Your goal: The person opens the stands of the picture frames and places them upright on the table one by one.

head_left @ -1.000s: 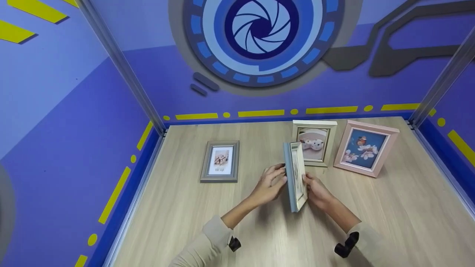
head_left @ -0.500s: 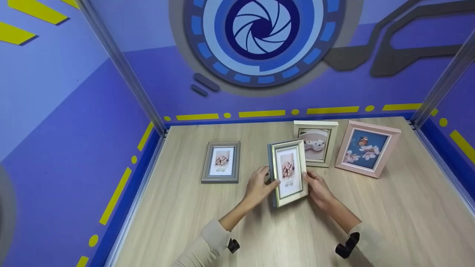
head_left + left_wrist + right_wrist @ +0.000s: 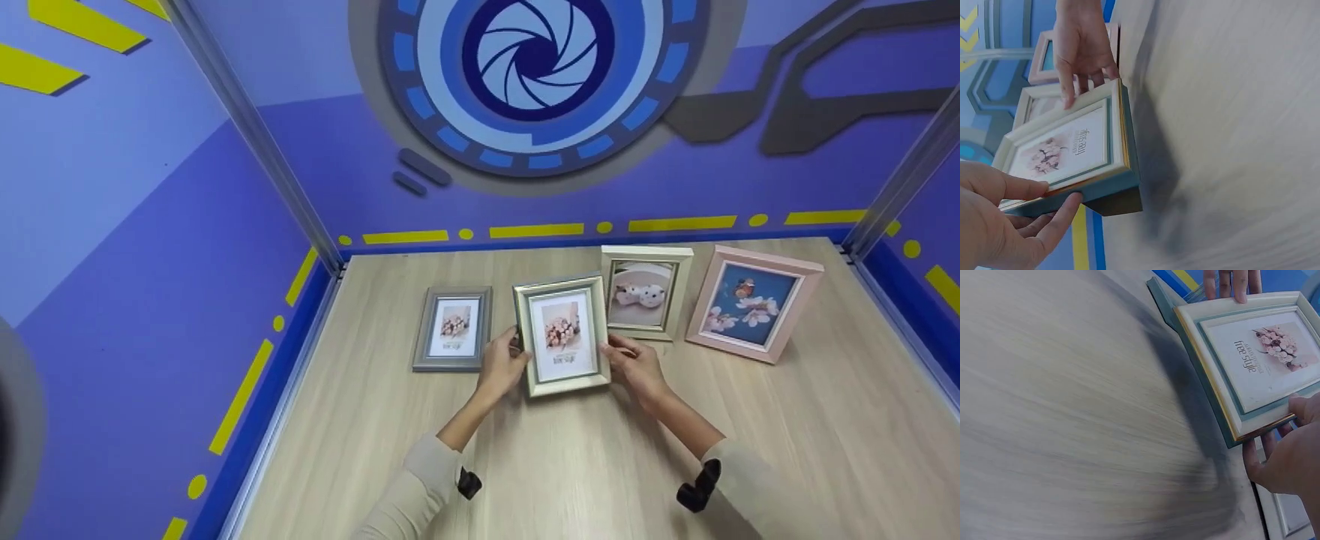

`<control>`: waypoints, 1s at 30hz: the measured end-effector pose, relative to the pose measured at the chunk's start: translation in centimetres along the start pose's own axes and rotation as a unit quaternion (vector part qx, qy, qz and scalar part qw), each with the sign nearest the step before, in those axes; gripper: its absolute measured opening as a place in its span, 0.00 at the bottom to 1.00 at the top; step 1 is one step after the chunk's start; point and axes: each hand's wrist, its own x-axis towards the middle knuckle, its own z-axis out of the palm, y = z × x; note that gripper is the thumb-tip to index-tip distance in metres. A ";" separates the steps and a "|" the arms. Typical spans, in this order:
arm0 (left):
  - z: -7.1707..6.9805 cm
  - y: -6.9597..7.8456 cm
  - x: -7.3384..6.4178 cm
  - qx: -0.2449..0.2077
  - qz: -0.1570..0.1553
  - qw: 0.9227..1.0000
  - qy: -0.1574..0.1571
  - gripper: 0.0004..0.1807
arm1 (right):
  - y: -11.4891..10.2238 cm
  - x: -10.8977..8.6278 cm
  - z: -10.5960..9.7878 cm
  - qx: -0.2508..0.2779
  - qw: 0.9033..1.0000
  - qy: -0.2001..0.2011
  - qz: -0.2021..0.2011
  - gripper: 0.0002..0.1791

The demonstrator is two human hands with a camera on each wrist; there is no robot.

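Both hands hold a picture frame [image 3: 565, 337] with a pale gold and blue-green border and a flower picture inside. Its front faces the head camera, and it leans back a little. My left hand [image 3: 501, 367] pinches its left edge, thumb on the front and fingers behind, as the left wrist view shows on the border [image 3: 1120, 121]. On the opposite edge, my right hand [image 3: 637, 367] grips the same way, its thumb [image 3: 1300, 405] on the front border. A dark support leg [image 3: 1114, 202] sticks out behind the frame.
A grey picture frame [image 3: 421, 330] stands at the left on the wooden table [image 3: 570, 465]. Behind the right hand stand a cream frame [image 3: 685, 292] and a pink frame [image 3: 796, 307]. Blue printed panels [image 3: 420, 217] wall in the back and sides.
The held picture frame has turned from edge-on to face the head camera and moved left, toward the grey frame. The left hand moved left with it; the right hand kept its grip.
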 end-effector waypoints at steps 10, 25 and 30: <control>-0.2 -1.3 2.4 0.011 -0.022 0.998 0.061 0.20 | -0.2 2.5 3.2 -0.054 0.991 0.107 -0.052 0.21; 0.8 -3.6 5.4 0.028 -0.003 0.994 0.105 0.24 | -0.5 4.1 5.7 -0.092 0.991 0.066 -0.067 0.30; 1.2 -3.6 6.4 0.029 -0.004 0.994 0.108 0.26 | -0.7 4.3 5.4 -0.078 0.995 0.016 -0.064 0.36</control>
